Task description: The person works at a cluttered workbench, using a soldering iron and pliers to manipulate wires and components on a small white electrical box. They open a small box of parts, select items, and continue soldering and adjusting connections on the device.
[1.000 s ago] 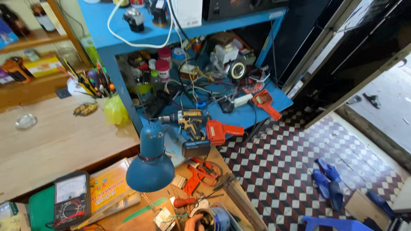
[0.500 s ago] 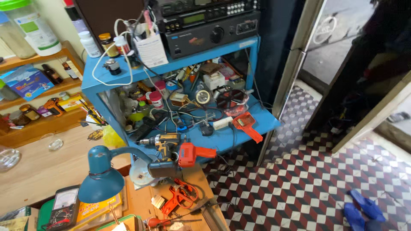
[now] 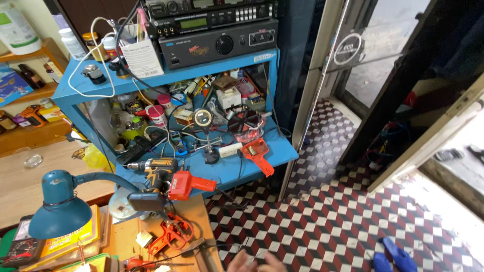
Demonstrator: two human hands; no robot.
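Orange clamp (image 3: 169, 235) is seen on the wooden counter (image 3: 194, 211), just up and to the left of the one hand (image 3: 257, 262) showing at the bottom edge, its long axis slanted. Fingers are spread, nothing grasped; which of the hands it is cannot be told.

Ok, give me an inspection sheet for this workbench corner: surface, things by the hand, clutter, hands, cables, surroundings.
Surface: wooden bench, crowded with tools; blue shelf unit behind it.
Things by the hand: orange hand tool and a dark cable on the bench edge, apart from the fingers.
Clutter: cordless drill, orange soldering gun, magnifier on a stand, multimeter, teal desk lamp.
Hands: one hand at the bottom edge, fingers spread, holding nothing; which hand it is cannot be told.
Cables: white cord looped on the top shelf; black leads tangled on the lower shelf.
Surroundings: checkered tile floor, open doorway, black audio units.
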